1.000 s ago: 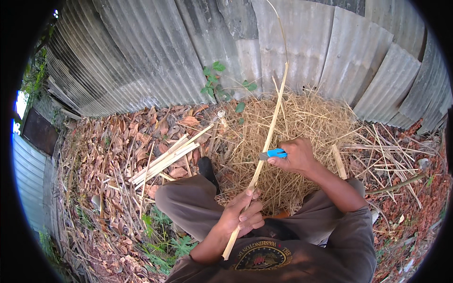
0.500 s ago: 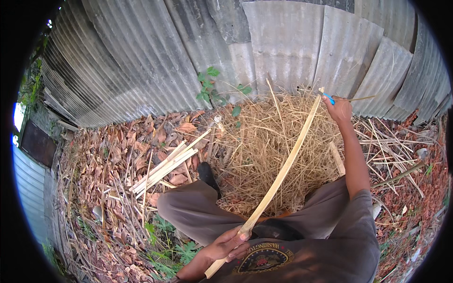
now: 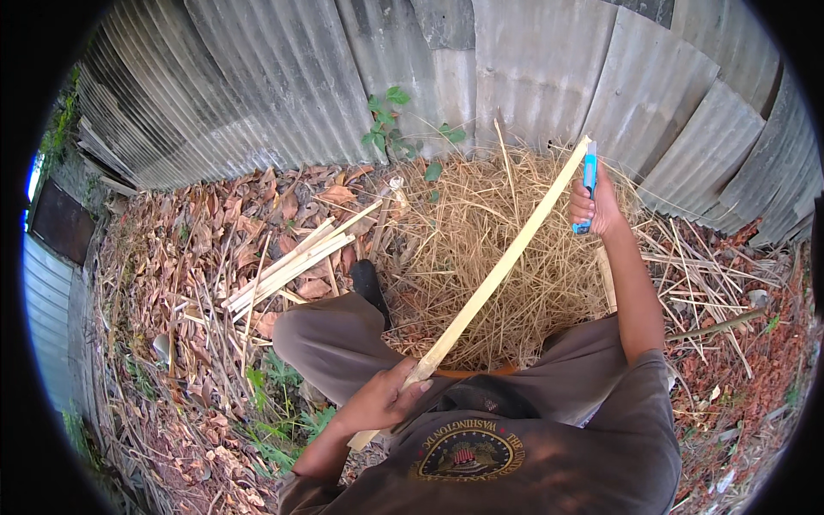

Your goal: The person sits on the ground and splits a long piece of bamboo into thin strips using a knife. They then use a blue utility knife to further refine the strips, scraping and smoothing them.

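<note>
A long, pale bamboo strip point(image 3: 506, 262) runs slantwise from beside my lap up to the far right. Near its lower end, my left hand point(image 3: 384, 401) is wrapped round it, and a short end sticks out below the fist. My right hand point(image 3: 601, 202) grips a blue utility knife point(image 3: 590, 180) at the strip's far end. Its blade points away from me, close against the strip's tip; whether it touches I cannot tell. Under the strip, between my legs, lies a heap of thin straw-coloured shavings point(image 3: 463, 249).
Several cut pale strips point(image 3: 292, 268) lie bundled on dry leaves point(image 3: 215, 232) to the left. A corrugated metal fence point(image 3: 541, 77) closes off the far side, with a green vine point(image 3: 382, 129) before it. Loose sticks point(image 3: 712, 283) are strewn at the right.
The thin sliver that stuck out to the right by my right hand is no longer seen there. The knife has turned upright in that hand. My left hand and the strip have shifted slightly left.
</note>
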`<state>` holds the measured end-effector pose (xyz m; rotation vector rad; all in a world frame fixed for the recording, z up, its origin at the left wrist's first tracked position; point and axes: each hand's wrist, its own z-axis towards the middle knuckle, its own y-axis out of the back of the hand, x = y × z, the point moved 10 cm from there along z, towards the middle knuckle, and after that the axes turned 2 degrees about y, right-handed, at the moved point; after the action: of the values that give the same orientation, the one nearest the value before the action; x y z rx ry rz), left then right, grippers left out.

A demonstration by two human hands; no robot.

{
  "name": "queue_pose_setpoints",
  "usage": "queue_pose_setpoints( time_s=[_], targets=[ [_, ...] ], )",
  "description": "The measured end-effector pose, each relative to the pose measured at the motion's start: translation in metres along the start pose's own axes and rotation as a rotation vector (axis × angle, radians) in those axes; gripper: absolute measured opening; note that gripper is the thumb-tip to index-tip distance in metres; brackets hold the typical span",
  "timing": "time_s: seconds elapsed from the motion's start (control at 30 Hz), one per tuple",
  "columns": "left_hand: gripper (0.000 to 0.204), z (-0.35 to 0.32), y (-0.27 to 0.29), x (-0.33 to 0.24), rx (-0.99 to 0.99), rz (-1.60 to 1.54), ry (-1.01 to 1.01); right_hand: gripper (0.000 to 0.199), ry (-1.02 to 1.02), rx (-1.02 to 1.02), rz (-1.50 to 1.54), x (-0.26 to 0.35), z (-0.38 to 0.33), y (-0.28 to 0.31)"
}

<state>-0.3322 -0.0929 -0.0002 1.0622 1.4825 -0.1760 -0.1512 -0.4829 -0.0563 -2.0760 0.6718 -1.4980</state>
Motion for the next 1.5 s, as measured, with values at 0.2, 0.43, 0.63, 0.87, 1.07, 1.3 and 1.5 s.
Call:
queue_pose_setpoints(
  time_s=[0.2,0.43,0.63,0.87,1.07,1.3,1.5],
  targets=[
    [0.021,0.024,0.005,0.0,-0.294,-0.083,0.03,0.072,0.018,-0.211,-0.427,-0.052,-0.016,-0.043],
    [0.04,0.055,0.007,-0.002,-0.451,-0.287,0.019,0.071,0.7,0.147,-1.703,-0.085,-0.078,-0.187],
    [0.04,0.063,0.009,-0.015,-0.499,-0.214,0.006,0.072,0.952,0.098,-1.898,-0.073,-0.077,-0.192],
    [0.035,0.057,-0.003,-0.028,-0.494,-0.084,-0.161,0.078,0.668,-0.281,-1.923,-0.008,-0.031,-0.12],
    [0.035,0.066,0.001,-0.012,-0.459,-0.218,-0.006,0.077,0.831,0.075,-1.906,-0.083,-0.062,-0.171],
    [0.036,0.069,0.002,-0.011,-0.375,-0.288,0.215,0.074,1.034,0.112,-1.91,-0.066,-0.055,-0.174],
    [0.034,0.058,-0.009,-0.02,-0.412,-0.198,0.005,0.079,0.73,-0.275,-1.974,-0.011,-0.012,-0.101]
  ],
)
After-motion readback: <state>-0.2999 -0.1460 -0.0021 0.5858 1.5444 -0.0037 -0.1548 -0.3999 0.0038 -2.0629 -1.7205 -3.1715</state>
